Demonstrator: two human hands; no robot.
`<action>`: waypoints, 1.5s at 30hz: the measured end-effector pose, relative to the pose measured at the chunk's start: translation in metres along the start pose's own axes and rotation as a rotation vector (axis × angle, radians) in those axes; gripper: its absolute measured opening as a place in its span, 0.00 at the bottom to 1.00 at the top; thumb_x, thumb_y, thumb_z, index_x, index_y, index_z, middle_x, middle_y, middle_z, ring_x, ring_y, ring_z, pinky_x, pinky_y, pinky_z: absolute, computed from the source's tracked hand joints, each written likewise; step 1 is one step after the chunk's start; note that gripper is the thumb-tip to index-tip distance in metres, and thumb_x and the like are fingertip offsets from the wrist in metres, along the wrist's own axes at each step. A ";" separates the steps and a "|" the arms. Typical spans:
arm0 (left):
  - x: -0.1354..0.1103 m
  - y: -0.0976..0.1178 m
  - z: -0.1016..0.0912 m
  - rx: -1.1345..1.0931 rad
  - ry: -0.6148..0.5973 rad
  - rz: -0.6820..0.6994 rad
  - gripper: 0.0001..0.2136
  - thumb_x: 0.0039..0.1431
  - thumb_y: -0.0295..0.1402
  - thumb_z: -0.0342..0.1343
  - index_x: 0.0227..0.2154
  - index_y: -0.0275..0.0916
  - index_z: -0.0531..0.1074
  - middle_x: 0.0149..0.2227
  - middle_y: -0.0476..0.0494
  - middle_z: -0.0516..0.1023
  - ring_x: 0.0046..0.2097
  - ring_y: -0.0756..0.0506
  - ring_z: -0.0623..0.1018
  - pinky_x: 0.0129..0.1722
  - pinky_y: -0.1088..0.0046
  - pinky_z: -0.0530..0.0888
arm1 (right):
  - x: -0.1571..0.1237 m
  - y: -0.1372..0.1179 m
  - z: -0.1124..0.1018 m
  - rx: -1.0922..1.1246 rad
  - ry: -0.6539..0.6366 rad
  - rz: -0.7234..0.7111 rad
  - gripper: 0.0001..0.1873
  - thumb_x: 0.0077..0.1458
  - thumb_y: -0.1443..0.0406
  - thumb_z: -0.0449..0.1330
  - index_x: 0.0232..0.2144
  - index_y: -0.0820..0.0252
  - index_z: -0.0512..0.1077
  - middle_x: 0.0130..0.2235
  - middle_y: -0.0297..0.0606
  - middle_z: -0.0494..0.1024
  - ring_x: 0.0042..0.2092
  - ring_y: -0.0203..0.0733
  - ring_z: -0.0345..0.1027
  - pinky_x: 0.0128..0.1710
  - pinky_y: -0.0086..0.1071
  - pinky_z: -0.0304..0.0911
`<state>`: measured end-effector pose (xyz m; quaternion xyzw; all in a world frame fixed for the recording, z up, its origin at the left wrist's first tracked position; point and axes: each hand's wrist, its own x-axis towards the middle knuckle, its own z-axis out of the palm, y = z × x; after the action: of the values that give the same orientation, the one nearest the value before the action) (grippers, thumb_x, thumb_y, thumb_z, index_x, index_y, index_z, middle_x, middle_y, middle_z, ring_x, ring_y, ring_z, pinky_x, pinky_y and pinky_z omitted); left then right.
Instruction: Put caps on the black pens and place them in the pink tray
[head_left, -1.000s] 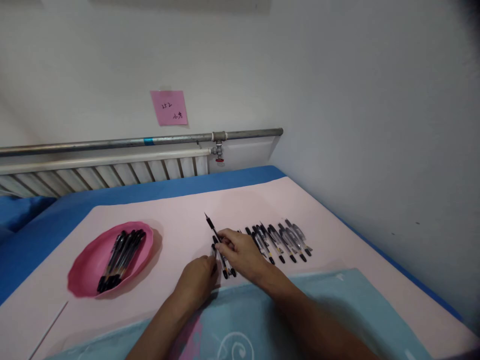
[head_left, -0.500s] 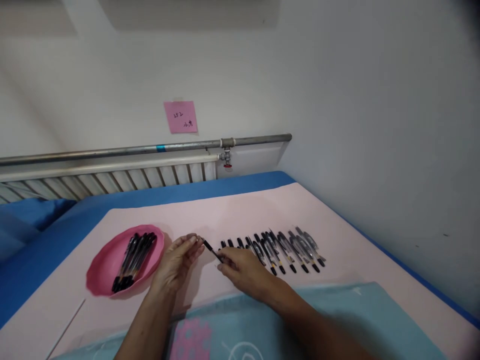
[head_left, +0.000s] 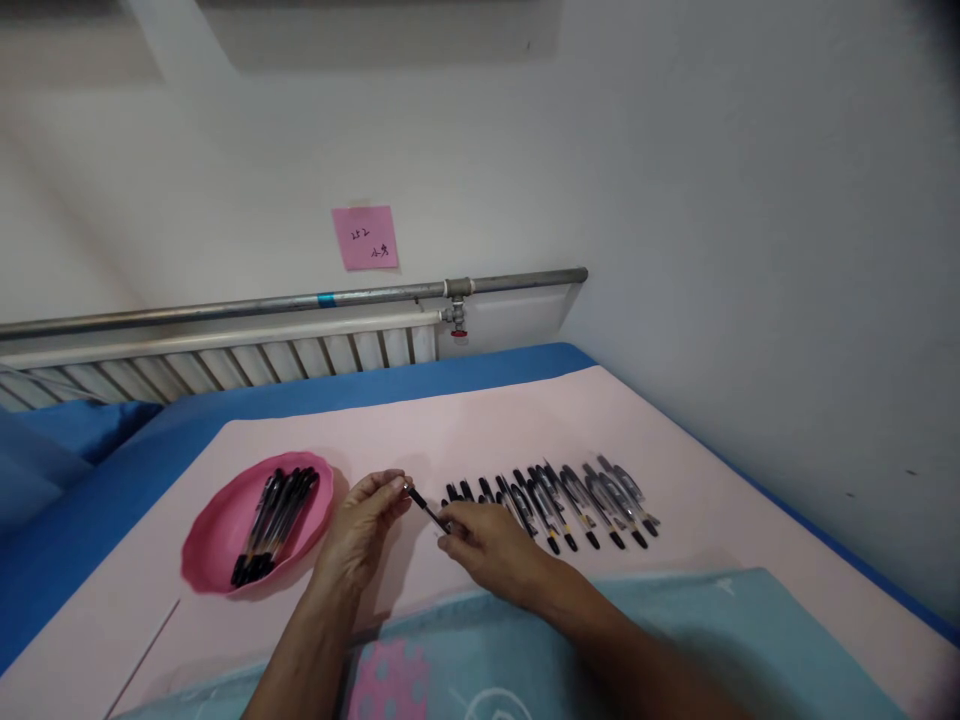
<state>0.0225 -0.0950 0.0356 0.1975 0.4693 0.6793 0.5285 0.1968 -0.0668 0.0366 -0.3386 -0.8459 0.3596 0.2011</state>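
A pen (head_left: pixel 426 504) with a black grip and a dark barrel slants between my hands above the pink table top. My right hand (head_left: pixel 491 545) is closed around its lower part. At its upper end, the fingers of my left hand (head_left: pixel 369 520) pinch the small tip, which they largely hide. Just past my right hand lie several clear-barrelled pens (head_left: pixel 562 500) in uneven, overlapping rows, some showing yellowish sections. To the left of my left hand, a pink scalloped dish (head_left: pixel 206 525) contains several black-capped pens (head_left: pixel 274 520) bundled side by side.
A pale pink mat (head_left: pixel 375 440) covers the blue surface (head_left: pixel 442 368). Along the front edge lies a light blue cloth (head_left: pixel 675 610). A thin white stick (head_left: pixel 142 655) rests at front left. Behind are a radiator (head_left: pixel 300 355), a metal pipe (head_left: pixel 375 294) and a pink note (head_left: pixel 366 238).
The end of the pen now meets my left fingertips, where a little gap showed before. Both hands stay in nearly the same place; the whole view has shifted slightly.
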 end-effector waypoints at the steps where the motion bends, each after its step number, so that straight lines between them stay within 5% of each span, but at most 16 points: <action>1: 0.000 -0.001 0.000 0.004 0.000 0.001 0.11 0.35 0.27 0.65 0.26 0.34 0.73 0.27 0.47 0.77 0.31 0.52 0.75 0.35 0.76 0.71 | 0.000 -0.001 0.000 0.000 0.000 -0.003 0.09 0.50 0.68 0.52 0.33 0.57 0.69 0.24 0.29 0.67 0.27 0.32 0.58 0.26 0.25 0.46; 7: 0.002 -0.006 -0.003 0.022 0.015 -0.079 0.10 0.37 0.28 0.65 0.25 0.34 0.72 0.26 0.47 0.76 0.30 0.51 0.75 0.35 0.74 0.71 | 0.000 -0.002 0.003 -0.028 0.020 -0.012 0.04 0.49 0.68 0.53 0.27 0.60 0.67 0.24 0.30 0.66 0.27 0.32 0.57 0.25 0.24 0.47; 14: 0.001 -0.007 -0.001 0.035 -0.071 -0.058 0.10 0.40 0.32 0.63 0.26 0.33 0.73 0.28 0.46 0.76 0.31 0.51 0.75 0.34 0.74 0.70 | 0.001 -0.002 0.009 0.216 -0.027 0.041 0.06 0.50 0.67 0.51 0.31 0.59 0.68 0.22 0.28 0.62 0.24 0.30 0.55 0.24 0.23 0.49; 20: 0.001 -0.008 -0.001 0.024 -0.073 -0.065 0.09 0.39 0.32 0.64 0.21 0.34 0.70 0.23 0.48 0.76 0.30 0.50 0.75 0.35 0.73 0.70 | 0.001 -0.001 0.012 0.202 -0.023 0.032 0.05 0.49 0.66 0.53 0.30 0.59 0.68 0.22 0.28 0.62 0.24 0.31 0.54 0.23 0.23 0.48; 26: -0.002 -0.008 0.002 -0.002 -0.100 -0.107 0.12 0.41 0.35 0.63 0.29 0.34 0.73 0.32 0.41 0.78 0.36 0.45 0.77 0.38 0.68 0.71 | 0.000 -0.001 0.012 0.246 -0.001 0.020 0.04 0.49 0.67 0.52 0.28 0.60 0.66 0.21 0.27 0.59 0.23 0.30 0.52 0.23 0.23 0.48; 32: -0.002 -0.010 0.003 0.061 -0.074 -0.057 0.09 0.41 0.33 0.63 0.19 0.34 0.69 0.20 0.50 0.73 0.29 0.49 0.75 0.35 0.73 0.70 | 0.000 -0.004 0.011 0.221 0.001 -0.015 0.05 0.50 0.68 0.52 0.30 0.59 0.67 0.22 0.27 0.59 0.23 0.30 0.52 0.23 0.23 0.46; 38: -0.001 -0.008 0.002 0.004 -0.123 -0.103 0.13 0.41 0.36 0.63 0.29 0.34 0.73 0.32 0.41 0.77 0.36 0.45 0.76 0.37 0.69 0.70 | 0.000 -0.001 0.012 0.225 0.022 -0.001 0.03 0.50 0.67 0.52 0.26 0.60 0.64 0.21 0.26 0.57 0.23 0.29 0.50 0.22 0.23 0.45; 45: -0.002 -0.007 0.002 0.102 -0.076 -0.047 0.10 0.39 0.35 0.64 0.20 0.34 0.71 0.23 0.47 0.75 0.31 0.49 0.75 0.34 0.74 0.69 | 0.000 -0.002 0.011 0.199 0.006 -0.013 0.05 0.51 0.67 0.51 0.31 0.59 0.67 0.21 0.27 0.59 0.23 0.30 0.51 0.22 0.23 0.46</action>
<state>0.0286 -0.0957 0.0315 0.2388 0.4874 0.6340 0.5508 0.1895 -0.0734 0.0307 -0.3125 -0.8076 0.4395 0.2387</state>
